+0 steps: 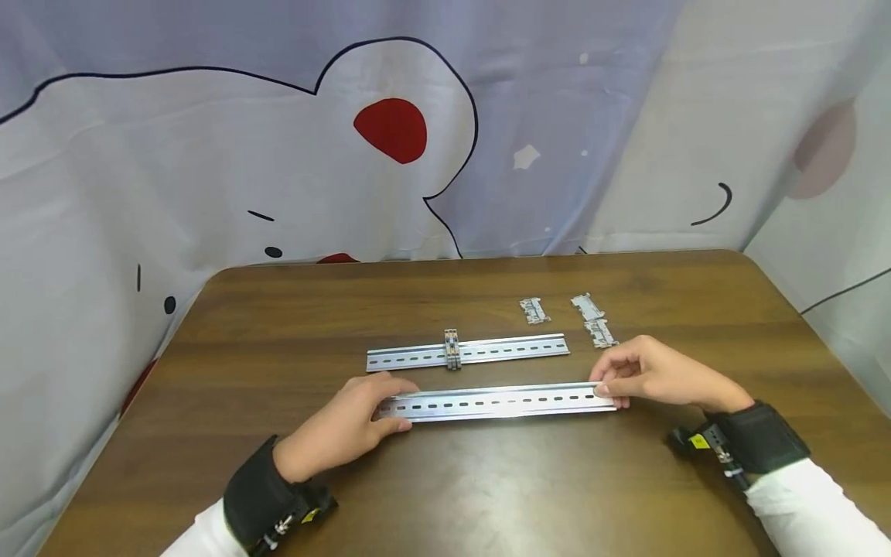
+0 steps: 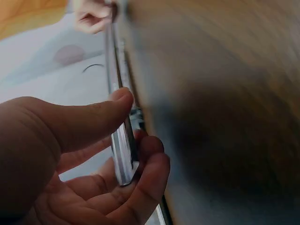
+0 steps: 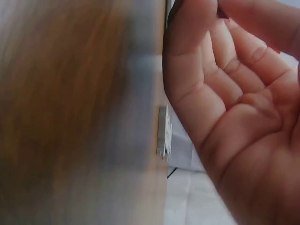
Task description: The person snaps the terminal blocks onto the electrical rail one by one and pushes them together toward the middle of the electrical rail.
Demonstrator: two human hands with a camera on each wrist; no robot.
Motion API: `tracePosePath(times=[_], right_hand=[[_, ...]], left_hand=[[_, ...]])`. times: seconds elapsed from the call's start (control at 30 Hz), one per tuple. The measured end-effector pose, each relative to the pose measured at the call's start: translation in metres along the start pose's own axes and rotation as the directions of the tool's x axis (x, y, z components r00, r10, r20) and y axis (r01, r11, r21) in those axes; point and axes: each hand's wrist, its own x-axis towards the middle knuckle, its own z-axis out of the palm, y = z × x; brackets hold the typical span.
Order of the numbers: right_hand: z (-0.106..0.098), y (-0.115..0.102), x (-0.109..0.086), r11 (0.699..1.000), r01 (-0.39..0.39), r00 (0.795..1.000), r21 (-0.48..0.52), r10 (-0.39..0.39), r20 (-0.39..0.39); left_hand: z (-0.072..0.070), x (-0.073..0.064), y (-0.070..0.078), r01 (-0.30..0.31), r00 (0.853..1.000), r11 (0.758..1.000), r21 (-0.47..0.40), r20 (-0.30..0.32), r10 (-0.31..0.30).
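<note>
A slotted metal DIN rail (image 1: 501, 403) lies crosswise nearest the person, with a hand at each end. My left hand (image 1: 348, 422) holds its left end; in the left wrist view the thumb is on one face of the rail (image 2: 123, 154) and the fingers curl behind it. At the other end, my right hand (image 1: 654, 377) pinches the rail between thumb and fingers. That grip is mostly out of frame in the right wrist view. Just beyond lies a second, shorter-looking DIN rail (image 1: 515, 350), carrying a small cluster of terminal blocks (image 1: 452, 350) near its middle.
Flat grey pieces resembling terminal blocks lie at the back right: one piece (image 1: 534, 311) apart, and two others, an upper piece (image 1: 588, 307) and a lower piece (image 1: 600, 333), touching or nearly so. The wooden table (image 1: 313, 302) ends at a printed curtain (image 1: 278, 155).
</note>
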Motion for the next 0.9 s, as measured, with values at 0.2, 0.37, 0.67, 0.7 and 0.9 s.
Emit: tracePosePath(times=[0.2,0.37,0.67,0.7,0.9], right_hand=[[-0.006,0.002,0.002,0.978,-0.043,0.997,-0.205,0.028,-0.073],[-0.004,0.004,0.005,0.903,0.061,0.989,-0.424,-0.112,-0.096],[0.001,0.001,0.006,0.874,-0.063,0.98,-0.482,-0.036,-0.194],[0.001,-0.001,0.006,0.874,-0.097,0.977,-0.477,-0.008,-0.215],[0.0,-0.011,0.014,0.801,-0.394,0.879,-0.451,0.185,-0.44]], left_hand=[[0.014,0.007,0.003,-0.054,0.997,0.987,0.152,-0.048,0.061],[0.015,0.011,0.005,-0.024,0.998,0.974,0.226,-0.048,0.035],[0.012,0.01,0.003,-0.032,0.997,0.965,0.261,-0.057,0.049],[0.012,0.01,0.003,-0.032,0.998,0.967,0.254,-0.05,0.047],[0.013,0.01,0.001,-0.024,0.999,0.978,0.208,-0.039,0.033]])
